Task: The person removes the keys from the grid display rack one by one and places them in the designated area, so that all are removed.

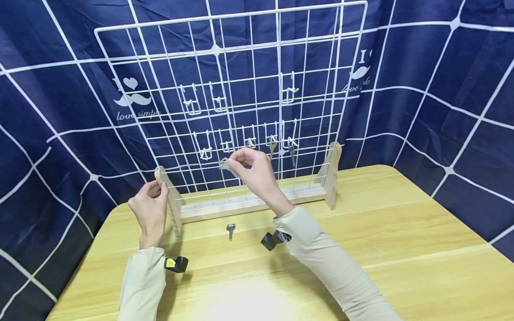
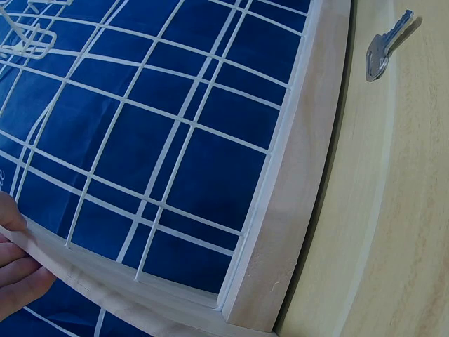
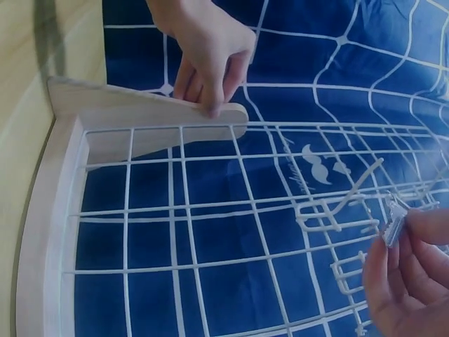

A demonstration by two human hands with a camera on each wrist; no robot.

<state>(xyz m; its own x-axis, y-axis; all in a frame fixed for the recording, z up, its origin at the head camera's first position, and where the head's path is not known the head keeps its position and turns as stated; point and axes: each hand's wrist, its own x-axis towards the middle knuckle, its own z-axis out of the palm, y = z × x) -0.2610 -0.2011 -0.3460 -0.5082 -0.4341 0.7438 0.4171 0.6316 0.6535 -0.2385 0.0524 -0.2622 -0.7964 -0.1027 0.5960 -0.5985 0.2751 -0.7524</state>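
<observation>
My left hand (image 1: 150,207) pinches the top of the wooden left stand (image 1: 173,203) of a white wire grid rack (image 1: 241,107); in the left wrist view its fingers (image 2: 21,281) curl round the wood. My right hand (image 1: 257,174) holds a silver key (image 3: 395,228) between thumb and fingers, in front of the lower row of white hooks. Nearest to that key in the right wrist view is a white wire hook (image 3: 319,216). Another silver key (image 1: 230,230) lies on the table before the rack.
A brass key (image 1: 272,149) and a dark metal key (image 1: 292,151) hang on lower hooks to the right. Bare hooks (image 1: 192,105) sit in the upper row. The wooden table (image 1: 385,232) meets a dark blue, white-lined cloth (image 1: 421,89) behind and at the sides.
</observation>
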